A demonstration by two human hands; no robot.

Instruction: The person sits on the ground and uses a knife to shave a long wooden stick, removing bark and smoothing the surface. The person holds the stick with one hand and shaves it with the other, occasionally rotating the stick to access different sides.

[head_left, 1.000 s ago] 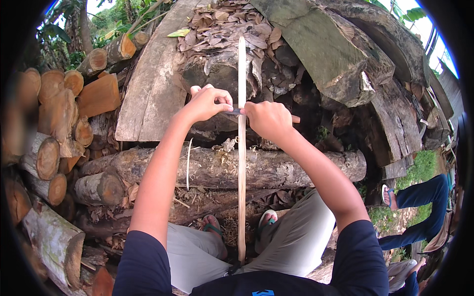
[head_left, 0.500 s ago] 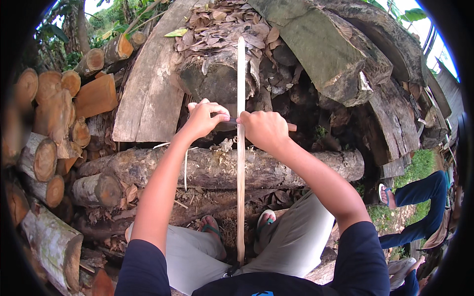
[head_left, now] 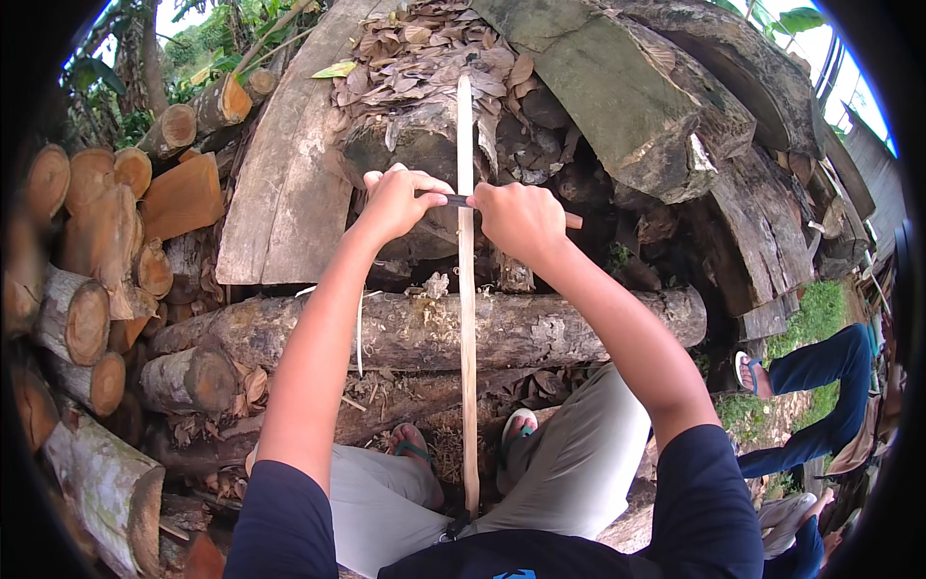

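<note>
A long pale wooden stick (head_left: 468, 309) runs from my waist away from me, across a bark-covered log, its far end pointed. Across the stick lies a dark-bladed knife (head_left: 457, 201) with a brown wooden handle. My right hand (head_left: 521, 220) is closed around the handle, whose end sticks out past my fist. With thumb and fingers, my left hand (head_left: 397, 205) pinches the far end of the blade, left of the stick. The blade rests on or just above the stick's upper face; which of the two I cannot tell.
A fallen log (head_left: 424, 333) lies crosswise before my feet, with shavings on it. Cut logs (head_left: 82, 309) are stacked at the left. Thick slabs (head_left: 617, 106) lean at the far right, and dry leaves (head_left: 415, 63) cover a stump. Another person's legs (head_left: 820, 376) show at the right.
Both hands, with the knife, have slid farther away along the stick, toward its pointed end. More of the dark blade shows between the hands. The view has shifted slightly.
</note>
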